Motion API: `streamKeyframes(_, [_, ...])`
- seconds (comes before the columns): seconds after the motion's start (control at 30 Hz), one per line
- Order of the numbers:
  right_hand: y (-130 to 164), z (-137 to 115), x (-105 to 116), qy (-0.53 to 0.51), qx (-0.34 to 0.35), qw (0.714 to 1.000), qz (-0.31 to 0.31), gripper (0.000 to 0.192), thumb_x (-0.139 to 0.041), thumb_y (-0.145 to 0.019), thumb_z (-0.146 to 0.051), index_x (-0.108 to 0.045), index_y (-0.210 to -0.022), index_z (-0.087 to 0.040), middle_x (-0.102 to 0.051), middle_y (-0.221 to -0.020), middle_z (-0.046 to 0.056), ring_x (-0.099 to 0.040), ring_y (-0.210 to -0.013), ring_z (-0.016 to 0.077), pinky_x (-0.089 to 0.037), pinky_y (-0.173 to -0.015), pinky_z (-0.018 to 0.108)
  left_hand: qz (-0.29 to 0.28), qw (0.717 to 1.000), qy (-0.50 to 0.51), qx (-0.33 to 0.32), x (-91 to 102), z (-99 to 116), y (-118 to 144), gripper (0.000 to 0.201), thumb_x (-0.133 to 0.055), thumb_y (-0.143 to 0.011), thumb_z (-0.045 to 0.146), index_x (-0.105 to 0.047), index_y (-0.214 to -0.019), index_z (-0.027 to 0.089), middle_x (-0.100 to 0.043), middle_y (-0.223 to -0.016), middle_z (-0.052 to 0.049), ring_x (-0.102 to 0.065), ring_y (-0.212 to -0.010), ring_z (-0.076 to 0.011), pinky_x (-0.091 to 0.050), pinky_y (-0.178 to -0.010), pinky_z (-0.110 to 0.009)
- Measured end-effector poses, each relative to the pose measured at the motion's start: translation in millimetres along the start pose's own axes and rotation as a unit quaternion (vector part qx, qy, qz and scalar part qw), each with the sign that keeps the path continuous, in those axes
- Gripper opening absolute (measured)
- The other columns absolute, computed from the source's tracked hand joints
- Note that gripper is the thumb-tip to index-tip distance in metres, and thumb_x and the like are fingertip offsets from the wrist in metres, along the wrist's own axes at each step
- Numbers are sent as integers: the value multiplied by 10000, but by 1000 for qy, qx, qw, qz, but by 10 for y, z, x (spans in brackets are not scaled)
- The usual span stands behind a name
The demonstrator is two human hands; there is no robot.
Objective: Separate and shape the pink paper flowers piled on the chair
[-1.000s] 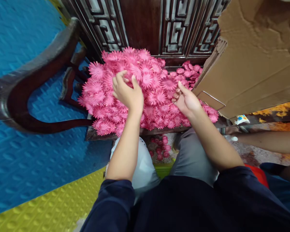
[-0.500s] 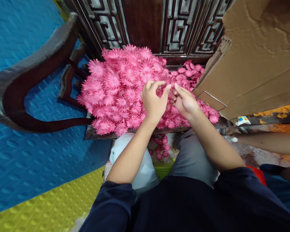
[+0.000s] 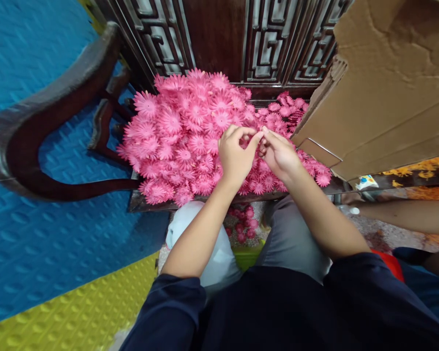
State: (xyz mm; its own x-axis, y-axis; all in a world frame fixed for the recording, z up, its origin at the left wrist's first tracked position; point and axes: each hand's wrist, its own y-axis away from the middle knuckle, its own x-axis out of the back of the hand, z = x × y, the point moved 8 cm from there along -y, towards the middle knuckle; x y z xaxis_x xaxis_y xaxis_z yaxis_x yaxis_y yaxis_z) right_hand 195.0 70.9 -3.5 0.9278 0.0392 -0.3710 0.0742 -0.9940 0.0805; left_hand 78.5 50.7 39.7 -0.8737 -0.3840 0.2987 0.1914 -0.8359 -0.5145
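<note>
A large heap of pink artificial flower heads (image 3: 185, 131) covers the dark wooden bench seat, just beyond my hands. Over the heap's right part, my left hand (image 3: 237, 152) has its thumb and forefinger curled together in a pinch. Its thumb tip meets the fingertips of my right hand (image 3: 280, 153), which is also pinched with the other fingers folded in. Whatever lies between the fingertips is too small or too hidden to make out. Flatter pink flower pieces (image 3: 285, 107) spread at the right, beside the cardboard.
A tall cardboard box (image 3: 391, 97) closes in the right side. On the left curves a dark wooden armrest (image 3: 58, 187). More pink flowers (image 3: 241, 225) lie on the floor between my knees. Another person's limb (image 3: 406, 216) shows at right, near orange pieces (image 3: 420, 170).
My left hand has shifted slightly right, and its thumb now touches the right hand's fingertips, where a small gap was before. The right hand has barely moved.
</note>
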Motion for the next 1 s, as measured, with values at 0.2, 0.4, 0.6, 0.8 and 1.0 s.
streamKeyframes(0.2, [-9,-6,-7,4,-1,1000,-13,369,-752,-581,-475,-532,-690,-199,-404,-603,-56,-324,-524,50,-250,-502,234,18,1000,1,25,22,-57,6,160,-667,-758,345,-641,-703,197,-583,-709,15,-528,-670,-103,-424,-679,-256])
streamKeyframes(0.4, [-17,-17,16,35,16,999,-14,361,-743,-588,-491,-571,-728,-206,-439,-604,-55,-340,-527,55,-256,-504,240,6,1000,-11,-3,-3,4,31,109,-624,-798,292,-641,-753,194,-610,-769,5,-553,-733,-122,-422,-721,-275])
streamKeyframes(0.6, [-6,-40,20,47,8,999,-6,383,-727,-595,-531,-542,-702,-214,-418,-605,-48,-331,-524,64,-276,-510,245,-8,999,-31,-8,-2,-10,13,130,-582,-827,291,-600,-734,202,-599,-774,5,-548,-747,-135,-413,-725,-284])
streamKeyframes(0.8, [-42,-13,126,48,-8,999,19,435,-654,-648,-594,-438,-659,-217,-398,-622,-43,-322,-530,73,-298,-520,252,0,1000,-26,-16,47,1,-1,112,-570,-831,249,-566,-726,210,-574,-759,6,-539,-739,-134,-417,-736,-287])
streamKeyframes(1.0, [-125,2,356,25,-27,997,71,437,-610,-687,-611,-420,-651,-220,-415,-605,-44,-321,-517,78,-312,-522,260,147,986,-57,63,470,-366,-359,155,-523,-876,345,-533,-792,215,-538,-882,-23,-526,-933,-167,-380,-904,-361])
